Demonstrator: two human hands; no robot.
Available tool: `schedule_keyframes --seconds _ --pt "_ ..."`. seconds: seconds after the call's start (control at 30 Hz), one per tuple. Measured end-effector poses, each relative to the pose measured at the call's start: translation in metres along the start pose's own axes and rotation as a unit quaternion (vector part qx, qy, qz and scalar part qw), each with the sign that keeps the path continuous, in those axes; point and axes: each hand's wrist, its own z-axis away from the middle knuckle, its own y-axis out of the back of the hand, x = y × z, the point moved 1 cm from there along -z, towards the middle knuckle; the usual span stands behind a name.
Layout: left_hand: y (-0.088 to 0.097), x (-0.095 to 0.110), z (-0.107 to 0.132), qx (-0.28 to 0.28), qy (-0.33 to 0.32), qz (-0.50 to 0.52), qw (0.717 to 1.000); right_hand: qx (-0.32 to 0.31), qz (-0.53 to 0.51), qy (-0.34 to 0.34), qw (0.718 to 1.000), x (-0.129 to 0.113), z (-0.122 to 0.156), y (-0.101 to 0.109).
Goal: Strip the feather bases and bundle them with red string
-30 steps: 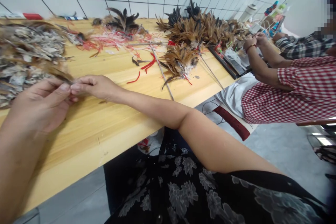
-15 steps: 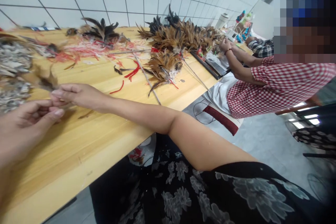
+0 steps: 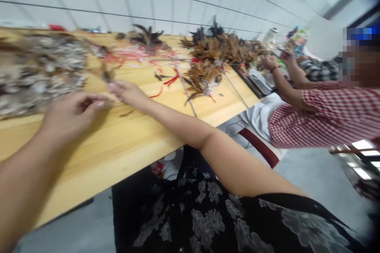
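Note:
My right hand (image 3: 126,91) is closed on a small bunch of brown feathers (image 3: 107,73), whose tips fan upward above my fingers. My left hand (image 3: 71,114) sits just left of it over the wooden table (image 3: 142,126). Its thumb and fingertips are pinched together, and blur hides whatever may be between them. Behind my left hand spreads a large heap of grey and brown feathers (image 3: 44,71). A feather bundle with pale ends (image 3: 204,79) and a thin stick (image 3: 186,91) lie to the right of my right hand.
Red ties (image 3: 172,79) and shredded red strips (image 3: 130,54) are scattered behind my hands. Dark feathers (image 3: 147,36) and a long row of brown feather bundles (image 3: 225,47) line the tiled wall. At the right, a co-worker in a checked shirt (image 3: 332,114) sits beside a black tray (image 3: 247,81).
The view has swung left, so the scene sits further right and more of the feather heap shows. My left hand has drawn slightly away from my right, which still holds the feathers.

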Motion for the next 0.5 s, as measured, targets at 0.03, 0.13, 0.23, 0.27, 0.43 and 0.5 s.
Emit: schedule_keyframes --seconds 0.03,0.13,0.23,0.27,0.43,0.5 --pt "0.000 0.015 0.001 0.036 0.008 -0.033 0.999 0.002 -0.009 -0.017 1.000 -0.002 0.003 0.000" --pt "0.010 0.040 -0.006 0.150 0.002 -0.026 0.988 0.024 -0.030 -0.008 0.999 -0.011 0.012 -0.001" --pt "0.032 0.037 -0.013 0.234 0.019 0.017 0.972 0.031 -0.035 -0.018 0.999 -0.021 0.020 0.000" --pt "0.039 0.034 -0.013 0.256 0.027 0.026 0.966 0.031 -0.036 -0.023 0.999 -0.023 0.022 0.000" --pt "0.047 0.029 -0.014 0.255 0.060 0.055 0.964 0.038 -0.016 0.000 0.999 -0.025 0.025 -0.002" --pt "0.033 0.032 -0.016 0.186 0.073 0.082 0.976 0.030 0.008 0.020 0.999 -0.022 0.024 -0.003"
